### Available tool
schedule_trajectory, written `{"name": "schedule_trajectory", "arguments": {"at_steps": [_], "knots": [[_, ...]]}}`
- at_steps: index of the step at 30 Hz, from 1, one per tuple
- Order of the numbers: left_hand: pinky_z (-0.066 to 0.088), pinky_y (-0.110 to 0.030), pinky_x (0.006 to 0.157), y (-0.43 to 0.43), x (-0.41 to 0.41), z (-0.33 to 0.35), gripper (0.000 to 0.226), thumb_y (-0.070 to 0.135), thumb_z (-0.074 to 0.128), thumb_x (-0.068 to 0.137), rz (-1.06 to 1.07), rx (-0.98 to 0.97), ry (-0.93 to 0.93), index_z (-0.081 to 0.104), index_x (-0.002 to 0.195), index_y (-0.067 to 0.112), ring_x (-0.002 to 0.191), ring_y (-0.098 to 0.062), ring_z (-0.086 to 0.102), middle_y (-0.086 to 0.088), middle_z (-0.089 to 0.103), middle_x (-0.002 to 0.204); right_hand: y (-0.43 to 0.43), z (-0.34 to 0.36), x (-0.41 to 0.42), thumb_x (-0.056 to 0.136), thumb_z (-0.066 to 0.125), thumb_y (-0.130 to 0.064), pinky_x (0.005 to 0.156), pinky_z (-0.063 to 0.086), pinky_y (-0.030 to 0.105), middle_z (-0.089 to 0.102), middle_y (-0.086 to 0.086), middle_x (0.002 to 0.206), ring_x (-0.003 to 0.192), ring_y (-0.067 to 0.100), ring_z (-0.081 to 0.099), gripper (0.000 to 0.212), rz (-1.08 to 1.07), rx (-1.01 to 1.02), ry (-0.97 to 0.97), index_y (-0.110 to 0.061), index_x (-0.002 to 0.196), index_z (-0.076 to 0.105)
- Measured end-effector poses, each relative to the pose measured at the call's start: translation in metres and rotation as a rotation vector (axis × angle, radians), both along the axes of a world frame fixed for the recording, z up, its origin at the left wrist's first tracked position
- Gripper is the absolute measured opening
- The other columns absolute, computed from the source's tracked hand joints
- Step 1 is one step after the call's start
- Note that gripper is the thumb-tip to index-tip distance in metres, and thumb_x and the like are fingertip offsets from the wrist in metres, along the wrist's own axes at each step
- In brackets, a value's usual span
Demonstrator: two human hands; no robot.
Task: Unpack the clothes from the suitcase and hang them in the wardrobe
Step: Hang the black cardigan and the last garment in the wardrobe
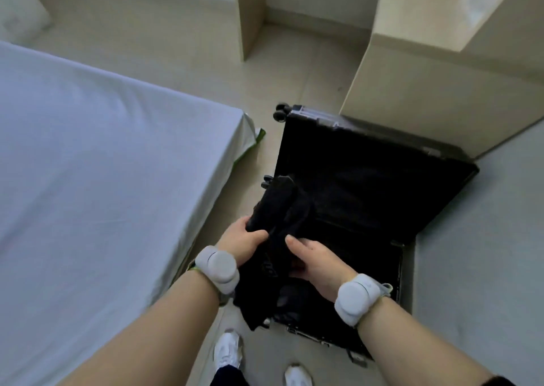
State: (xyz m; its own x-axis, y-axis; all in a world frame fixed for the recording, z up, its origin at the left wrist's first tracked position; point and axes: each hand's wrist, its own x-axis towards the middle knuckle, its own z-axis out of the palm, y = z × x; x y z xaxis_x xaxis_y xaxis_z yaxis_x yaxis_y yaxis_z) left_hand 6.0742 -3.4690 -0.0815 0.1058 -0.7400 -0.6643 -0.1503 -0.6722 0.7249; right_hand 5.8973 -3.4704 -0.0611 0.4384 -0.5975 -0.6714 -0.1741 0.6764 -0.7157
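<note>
Black garment [276, 206], bunched, hangs over the near end of the open suitcase [368, 185]. The left hand [245, 238] grips its upper fold and the right hand [313, 257] clasps the cloth. Unpacking seems barely begun, and nothing is hung yet. Beyond the suitcase stands pale furniture [441, 61], perhaps the wardrobe.

- We see a beige tiled floor [182, 50] in dim, soft light.
- A bed [88, 164] with a pale sheet fills our left.
- A beige wardrobe [426, 76] stands ahead on our right.
- A grey surface [485, 238] lies below it.
</note>
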Motion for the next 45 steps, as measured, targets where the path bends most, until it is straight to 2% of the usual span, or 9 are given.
{"name": "schedule_trajectory", "arguments": {"at_steps": [5, 9, 13, 17, 22, 29, 35, 40, 45], "knots": [[0.055, -0.046, 0.081, 0.044, 0.016, 0.107, 0.045, 0.014, 0.055, 0.059, 0.075, -0.177, 0.047, 0.058, 0.100, 0.033, 0.078, -0.033, 0.066, -0.006, 0.068, 0.085, -0.002, 0.069, 0.023, 0.066, 0.067, -0.060, 0.092, 0.051, 0.047, 0.066, 0.003, 0.119, 0.107, 0.025, 0.064, 0.069, -0.202, -0.012, -0.171, -0.028, 0.124, 0.050], [0.052, -0.042, 0.080, 0.120, 0.053, 0.195, 0.043, 0.013, 0.054, 0.058, 0.054, -0.290, -0.074, 0.058, 0.100, 0.022, 0.078, -0.031, 0.062, -0.010, 0.063, 0.084, 0.030, 0.164, 0.084, 0.076, 0.073, -0.026, 0.083, 0.053, 0.042, 0.066, 0.014, 0.115, 0.103, 0.030, 0.065, 0.054, -0.006, -0.137, -0.267, -0.018, 0.125, 0.054], [0.051, -0.037, 0.093, 0.195, 0.094, 0.241, 0.044, 0.034, 0.070, 0.064, 0.083, -0.292, -0.116, 0.058, 0.103, 0.019, 0.099, -0.021, 0.064, -0.004, 0.066, 0.102, 0.081, 0.226, 0.140, 0.085, 0.052, 0.007, 0.074, 0.053, 0.038, 0.068, 0.013, 0.092, 0.087, 0.028, 0.066, 0.032, 0.171, -0.304, -0.275, -0.012, 0.110, 0.058], [0.049, -0.029, 0.080, 0.294, 0.137, 0.283, 0.042, 0.049, 0.060, 0.086, 0.431, -0.306, -0.145, 0.054, 0.112, 0.017, 0.095, -0.016, 0.061, -0.002, 0.062, 0.109, 0.170, 0.276, 0.202, 0.084, 0.049, 0.013, 0.073, 0.055, 0.037, 0.071, 0.013, 0.090, 0.084, 0.027, 0.069, 0.037, 0.411, -0.349, -0.364, -0.015, 0.106, 0.061], [0.054, -0.039, 0.081, 0.447, 0.199, 0.322, 0.057, 0.068, 0.032, 0.089, 0.885, -0.385, 0.201, 0.065, 0.108, 0.026, 0.088, -0.027, 0.061, -0.008, 0.067, 0.094, 0.310, 0.313, 0.286, 0.085, 0.036, 0.016, 0.055, 0.050, 0.027, 0.065, 0.004, 0.072, 0.064, 0.018, 0.065, 0.035, 0.750, -0.243, -0.390, -0.010, 0.095, 0.057], [0.044, -0.023, 0.045, 0.645, 0.269, 0.334, 0.015, 0.003, 0.046, 0.091, 1.280, -0.472, 0.208, 0.056, 0.081, 0.006, 0.049, -0.017, 0.050, -0.003, 0.051, 0.056, 0.485, 0.334, 0.383, 0.082, 0.027, 0.013, 0.045, 0.044, 0.022, 0.053, 0.008, 0.062, 0.048, 0.017, 0.055, 0.028, 0.944, -0.112, -0.430, 0.001, 0.087, 0.052], [0.055, -0.036, 0.072, 0.776, 0.324, 0.360, 0.031, 0.013, 0.054, 0.091, 1.576, -0.599, 0.160, 0.057, 0.122, 0.012, 0.085, -0.029, 0.068, -0.013, 0.070, 0.101, 0.602, 0.328, 0.464, 0.084, 0.040, 0.009, 0.063, 0.047, 0.029, 0.059, 0.012, 0.089, 0.076, 0.025, 0.057, 0.031, 1.028, -0.285, -0.316, 0.001, 0.110, 0.056], [0.051, -0.041, 0.087, 0.841, 0.373, 0.377, 0.037, 0.033, 0.055, 0.093, 1.723, -0.687, 0.131, 0.059, 0.119, 0.007, 0.096, -0.031, 0.065, -0.014, 0.068, 0.105, 0.669, 0.330, 0.529, 0.089, 0.050, -0.002, 0.086, 0.052, 0.042, 0.061, 0.013, 0.097, 0.081, 0.025, 0.061, 0.037, 1.185, -0.301, -0.318, -0.011, 0.125, 0.047], [0.051, -0.043, 0.090, 0.872, 0.416, 0.389, 0.041, 0.033, 0.053, 0.095, 1.826, -0.676, -0.095, 0.053, 0.128, 0.010, 0.102, -0.032, 0.062, -0.015, 0.063, 0.116, 0.716, 0.330, 0.591, 0.082, 0.064, -0.012, 0.091, 0.051, 0.034, 0.057, -0.002, 0.120, 0.099, 0.021, 0.064, 0.056, 1.435, -0.375, -0.499, -0.030, 0.131, 0.043]]}}
